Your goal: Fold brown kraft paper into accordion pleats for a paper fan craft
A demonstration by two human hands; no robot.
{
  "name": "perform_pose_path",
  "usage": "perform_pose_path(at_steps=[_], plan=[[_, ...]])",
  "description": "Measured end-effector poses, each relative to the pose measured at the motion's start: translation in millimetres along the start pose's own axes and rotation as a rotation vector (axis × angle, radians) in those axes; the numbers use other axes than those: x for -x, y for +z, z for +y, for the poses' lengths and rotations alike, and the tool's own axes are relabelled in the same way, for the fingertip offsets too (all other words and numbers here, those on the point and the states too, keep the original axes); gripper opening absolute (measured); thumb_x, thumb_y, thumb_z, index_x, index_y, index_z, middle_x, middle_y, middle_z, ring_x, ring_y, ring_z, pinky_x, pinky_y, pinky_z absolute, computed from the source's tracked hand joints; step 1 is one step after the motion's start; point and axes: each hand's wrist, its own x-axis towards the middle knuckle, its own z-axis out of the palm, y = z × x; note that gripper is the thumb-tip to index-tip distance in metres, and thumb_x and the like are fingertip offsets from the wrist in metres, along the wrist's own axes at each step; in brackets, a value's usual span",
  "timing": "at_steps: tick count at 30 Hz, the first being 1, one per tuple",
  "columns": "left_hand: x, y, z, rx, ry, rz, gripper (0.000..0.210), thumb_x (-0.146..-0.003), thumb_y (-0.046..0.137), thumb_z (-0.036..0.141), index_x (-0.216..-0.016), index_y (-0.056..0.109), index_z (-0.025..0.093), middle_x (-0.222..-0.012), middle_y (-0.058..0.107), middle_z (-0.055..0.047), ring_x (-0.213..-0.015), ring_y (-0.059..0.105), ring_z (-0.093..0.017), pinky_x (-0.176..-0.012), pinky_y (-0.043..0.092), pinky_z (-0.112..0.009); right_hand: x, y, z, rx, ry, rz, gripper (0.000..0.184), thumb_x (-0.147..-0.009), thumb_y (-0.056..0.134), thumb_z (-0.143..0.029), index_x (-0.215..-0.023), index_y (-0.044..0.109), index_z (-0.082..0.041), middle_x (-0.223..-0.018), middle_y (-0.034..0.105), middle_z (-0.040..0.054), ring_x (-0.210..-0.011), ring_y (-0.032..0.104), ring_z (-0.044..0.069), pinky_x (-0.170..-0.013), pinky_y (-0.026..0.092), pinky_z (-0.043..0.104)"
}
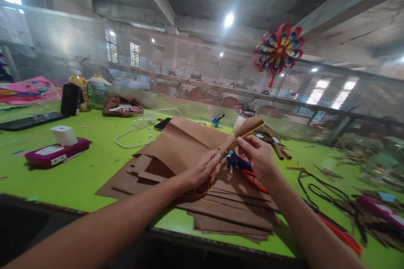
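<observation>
My left hand point(206, 169) is closed around the narrow stem of a small brown paper bundle point(248, 128). Its pleated end flares up and to the right, like a little broom. At the bundle's neck my right hand point(257, 153) pinches thumb and finger on a thin yellow string point(252, 129). Loose yellow string point(206, 197) also loops below my left hand. Beneath both hands lies a stack of brown paper sheets point(183, 141). A dark blue tool point(237, 161) and a red loop handle point(252, 180) rest on the stack, partly hidden by my right hand.
A purple power bank point(58, 153) with a white plug, a white cable point(126, 146) and bottles point(99, 90) stand left. Rolled paper pieces point(277, 147), a black cord point(328, 193), a red-edged tool point(342, 231) and scraps lie right. A perforated screen point(189, 75) borders the green table point(104, 168).
</observation>
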Motion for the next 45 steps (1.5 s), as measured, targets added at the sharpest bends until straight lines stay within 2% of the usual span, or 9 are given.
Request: perform_pose_path(at_steps=[6,10,13,18,22,25,28,33,45], plan=[[-0.4,2.5,-0.7,0.107,-0.037,0.015,0.027,-0.085,0.04,0.044,-0.078,0.047,0.019,-0.048,0.041,0.006,-0.039,0.035,-0.007,-0.041,0.031,-0.019,7.2,5.5,-4.8,0.194,-0.114,-0.003,0.021,-0.074,0.062,-0.035,-0.069,0.059,-0.015,-0.057,0.059,-0.0003,-0.051,0.052,0.01,-0.052,0.042,0.024],[-1.1,3.0,-3.1,0.142,-0.058,0.031,0.025,-0.085,0.041,0.043,-0.077,0.047,0.019,-0.046,0.04,0.006,-0.039,0.036,-0.007,-0.04,0.03,-0.019,9.9,7.8,-5.2,0.249,-0.166,-0.033,0.021,-0.077,0.059,-0.036,-0.072,0.06,-0.015,-0.063,0.062,0.0013,-0.052,0.055,0.011,-0.054,0.046,0.026],[-0.2,3.2,-1.1,0.158,-0.065,0.049,0.026,-0.085,0.041,0.043,-0.076,0.046,0.02,-0.048,0.039,0.006,-0.039,0.036,-0.007,-0.04,0.031,-0.019,11.3,6.3,-1.7,0.327,-0.232,-0.055,0.019,-0.079,0.057,-0.035,-0.08,0.062,-0.016,-0.073,0.064,0.0033,-0.061,0.058,0.013,-0.059,0.048,0.027],[0.2,1.4,-0.4,0.176,-0.082,0.05,0.03,-0.084,0.042,0.047,-0.076,0.047,0.018,-0.048,0.037,0.006,-0.039,0.036,-0.006,-0.039,0.029,-0.018,15.3,6.3,6.0,0.552,-0.436,-0.091,0.013,-0.081,0.053,-0.026,-0.088,0.063,-0.019,-0.09,0.065,0.0062,-0.086,0.059,0.018,-0.078,0.048,0.034],[-1.7,-1.5,-4.5,0.174,-0.058,0.042,0.036,-0.082,0.042,0.053,-0.073,0.044,0.018,-0.05,0.039,0.006,-0.04,0.037,-0.006,-0.041,0.03,-0.018,19.2,12.5,10.8,0.661,-0.647,-0.138,0.014,-0.082,0.049,-0.019,-0.092,0.06,-0.021,-0.094,0.064,0.0067,-0.091,0.058,0.019,-0.082,0.047,0.037],[-2.2,-2.2,-4.6,0.167,-0.042,0.051,0.037,-0.082,0.042,0.053,-0.069,0.04,0.018,-0.051,0.038,0.006,-0.041,0.037,-0.006,-0.041,0.03,-0.018,23.2,18.2,13.8,0.742,-0.728,-0.112,0.016,-0.082,0.047,-0.016,-0.094,0.057,-0.021,-0.096,0.064,0.0073,-0.094,0.056,0.02,-0.084,0.046,0.039],[-1.5,-2.0,-2.7,0.148,-0.024,0.054,0.037,-0.081,0.042,0.053,-0.067,0.039,0.019,-0.05,0.038,0.006,-0.041,0.036,-0.006,-0.041,0.031,-0.019,27.2,22.5,16.7,0.833,-0.765,-0.08,0.017,-0.082,0.046,-0.014,-0.095,0.056,-0.021,-0.096,0.064,0.0075,-0.092,0.054,0.021,-0.082,0.045,0.039],[-1.2,-1.0,-3.4,0.09,0.019,0.076,0.039,-0.082,0.038,0.055,-0.066,0.038,0.019,-0.049,0.037,0.006,-0.039,0.035,-0.006,-0.04,0.032,-0.02,30.3,26.7,22.7,0.931,-0.816,-0.11,0.019,-0.082,0.047,-0.012,-0.097,0.055,-0.019,-0.101,0.064,0.0083,-0.088,0.052,0.022,-0.08,0.045,0.04],[-2.9,-0.4,-5.4,0.065,0.055,0.069,0.041,-0.083,0.036,0.056,-0.066,0.038,0.019,-0.049,0.039,0.005,-0.04,0.033,-0.006,-0.041,0.031,-0.02,34.6,30.3,29.4,1.026,-0.843,-0.104,0.02,-0.083,0.046,-0.011,-0.101,0.053,-0.017,-0.111,0.062,0.012,-0.097,0.057,0.022,-0.088,0.04,0.044]])
